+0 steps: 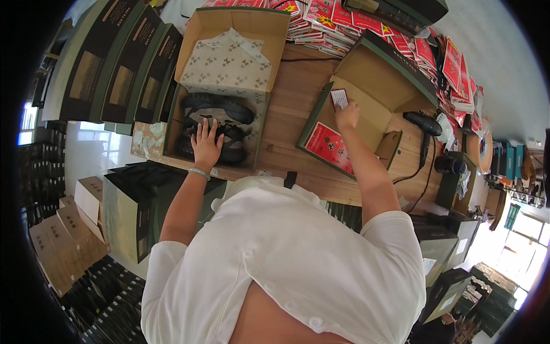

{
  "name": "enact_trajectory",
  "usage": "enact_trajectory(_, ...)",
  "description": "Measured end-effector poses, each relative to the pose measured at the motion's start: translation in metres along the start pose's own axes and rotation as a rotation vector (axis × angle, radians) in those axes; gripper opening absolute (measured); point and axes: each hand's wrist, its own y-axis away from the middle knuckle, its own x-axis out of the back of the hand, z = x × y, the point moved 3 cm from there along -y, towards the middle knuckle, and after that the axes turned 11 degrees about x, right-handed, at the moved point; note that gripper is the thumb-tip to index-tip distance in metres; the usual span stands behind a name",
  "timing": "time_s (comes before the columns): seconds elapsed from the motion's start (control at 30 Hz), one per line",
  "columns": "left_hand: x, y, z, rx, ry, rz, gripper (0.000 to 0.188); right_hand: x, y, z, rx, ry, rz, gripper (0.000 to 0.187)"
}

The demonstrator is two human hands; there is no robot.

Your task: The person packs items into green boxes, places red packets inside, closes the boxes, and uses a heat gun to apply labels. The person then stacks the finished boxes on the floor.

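Note:
My left hand [207, 144] lies with fingers spread on a pair of dark grey-and-black shoes [226, 108] inside the left open shoebox [229, 17]. Patterned tissue paper [229, 64] is folded back against that box's raised lid. Over the right open shoebox [362, 77], my right hand [347, 117] pinches a small white printed card [339, 98]. A red printed packet [330, 148] lies in this second box, close to my right wrist. No shoes show in it.
Stacked dark green shoeboxes [123, 69] rise at the left. Piles of red packets [321, 28] cover the table's far side. A black corded tool [424, 123] and its cable lie right of the second box. Brown cartons [69, 241] stand at lower left.

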Motion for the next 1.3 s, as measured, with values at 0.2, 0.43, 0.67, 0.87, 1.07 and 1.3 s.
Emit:
enact_trajectory(0.2,0.005,0.004,-0.001,0.021,0.050,0.004,0.054,-0.042,-0.012,0.056,-0.192,0.219,-0.286,0.093)
enact_trajectory(0.43,0.018,0.009,0.003,0.041,0.085,0.015,0.055,-0.087,-0.033,0.123,-0.247,-0.139,-0.489,0.092)
enact_trajectory(0.67,0.008,0.015,-0.003,0.098,0.152,0.001,0.049,-0.051,0.004,0.065,-0.264,0.173,-0.571,0.086)
enact_trajectory(0.87,0.008,0.005,0.001,0.057,0.215,0.031,0.047,-0.038,0.003,0.031,-0.420,0.350,-0.320,0.106)
enact_trajectory(1.07,0.016,0.007,-0.003,0.053,0.232,0.035,0.045,-0.077,-0.004,0.084,-0.522,-0.159,-0.299,0.109)
enact_trajectory(1.3,0.009,0.007,-0.002,0.051,0.232,0.031,0.044,-0.055,0.002,0.058,-0.229,-0.195,-0.104,0.055)
